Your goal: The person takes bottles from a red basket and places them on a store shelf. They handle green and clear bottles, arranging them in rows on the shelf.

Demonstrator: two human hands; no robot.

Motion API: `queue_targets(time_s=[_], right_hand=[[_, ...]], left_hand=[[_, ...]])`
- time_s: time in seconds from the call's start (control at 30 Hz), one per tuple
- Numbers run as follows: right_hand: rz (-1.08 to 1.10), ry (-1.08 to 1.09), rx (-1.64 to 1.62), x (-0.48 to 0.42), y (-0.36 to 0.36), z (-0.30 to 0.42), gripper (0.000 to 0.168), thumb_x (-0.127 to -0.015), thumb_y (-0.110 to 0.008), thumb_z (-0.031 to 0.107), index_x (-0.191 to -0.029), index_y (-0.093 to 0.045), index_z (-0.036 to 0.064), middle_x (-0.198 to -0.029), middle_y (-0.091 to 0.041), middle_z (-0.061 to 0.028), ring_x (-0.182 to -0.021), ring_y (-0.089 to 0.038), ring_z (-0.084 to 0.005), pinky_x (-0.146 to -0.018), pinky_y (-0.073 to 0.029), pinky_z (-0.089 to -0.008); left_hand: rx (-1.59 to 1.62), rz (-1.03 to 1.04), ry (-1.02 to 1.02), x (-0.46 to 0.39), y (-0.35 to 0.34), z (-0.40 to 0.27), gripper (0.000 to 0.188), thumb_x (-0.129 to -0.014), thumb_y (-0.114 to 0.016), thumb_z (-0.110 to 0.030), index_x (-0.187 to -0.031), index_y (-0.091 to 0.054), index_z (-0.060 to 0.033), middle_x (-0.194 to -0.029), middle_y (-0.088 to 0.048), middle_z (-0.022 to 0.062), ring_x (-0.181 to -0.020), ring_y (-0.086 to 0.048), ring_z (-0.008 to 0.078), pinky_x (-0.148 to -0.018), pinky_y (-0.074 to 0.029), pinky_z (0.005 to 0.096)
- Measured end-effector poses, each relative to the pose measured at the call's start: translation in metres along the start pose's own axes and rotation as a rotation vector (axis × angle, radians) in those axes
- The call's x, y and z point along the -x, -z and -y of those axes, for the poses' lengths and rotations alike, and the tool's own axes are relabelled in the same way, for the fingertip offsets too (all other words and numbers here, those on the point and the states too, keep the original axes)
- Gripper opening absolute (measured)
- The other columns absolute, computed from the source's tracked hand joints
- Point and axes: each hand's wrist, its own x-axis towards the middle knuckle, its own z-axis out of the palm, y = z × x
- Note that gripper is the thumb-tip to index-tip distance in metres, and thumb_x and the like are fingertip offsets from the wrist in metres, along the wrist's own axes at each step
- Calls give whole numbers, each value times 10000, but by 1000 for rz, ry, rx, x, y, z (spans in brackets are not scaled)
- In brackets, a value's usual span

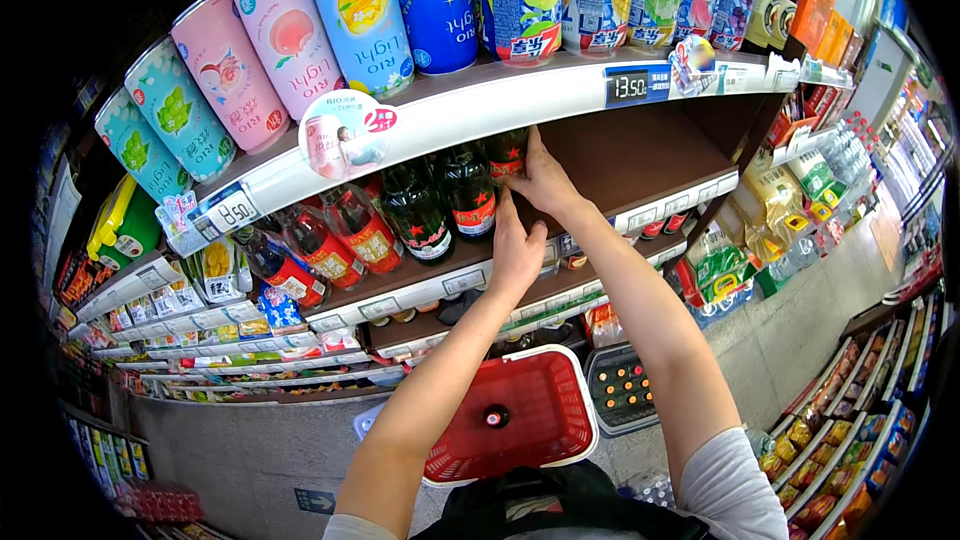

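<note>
My right hand (547,178) reaches under the upper shelf and grips a dark glass bottle with a red label (507,157) from its right side. Close below it, my left hand (517,244) is raised at the shelf's front edge, its fingertips near that bottle's base; whether they touch it is unclear. To the left stand a green glass bottle with a red label (474,202) and one with a white and red label (424,229). Further left are bottles with red and gold labels (371,238). The bottles' tops are hidden by the upper shelf.
Above, drink cans (360,15) line the upper shelf edge (480,120). Below my arms, a red plastic basket (525,390) holds one upright bottle (496,415). Beside it sits a dark crate of capped bottles (622,390). Packaged goods (814,457) fill shelves at the lower right.
</note>
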Motion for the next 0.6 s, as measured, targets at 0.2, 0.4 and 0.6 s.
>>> queue_targets(time_s=[0.2,0.4,0.6], right_hand=[[-22,-95,49,22,6,9,1062,-821,-793,144,-1610,-110,-54,-1365,-562,-340,-1218,-609,-452,-1013,-519,-457],[-86,18,1,60,10,17,807,-916,-652,40,-1595,-221,-14,-1418,-567,-300,-1324,-565,-414,-1096,-475,-438],[-95,106,-89,129,23,54,575,-947,-596,-33,-1504,-463,19,-1479,-539,-217,-1375,-542,-329,-1104,-463,-391]], left_hand=[[-10,0,-33,4,3,1,797,-907,-621,-96,-1568,-226,110,-1574,-327,363,-1492,-333,447,-1240,-270,445],[81,38,-76,5,6,11,770,-890,-586,-5,-1580,-251,54,-1583,-342,322,-1483,-354,435,-1227,-305,442],[296,35,-152,38,33,-4,539,-986,-518,15,-1520,-455,-20,-1497,-546,207,-1379,-547,307,-1133,-439,395]])
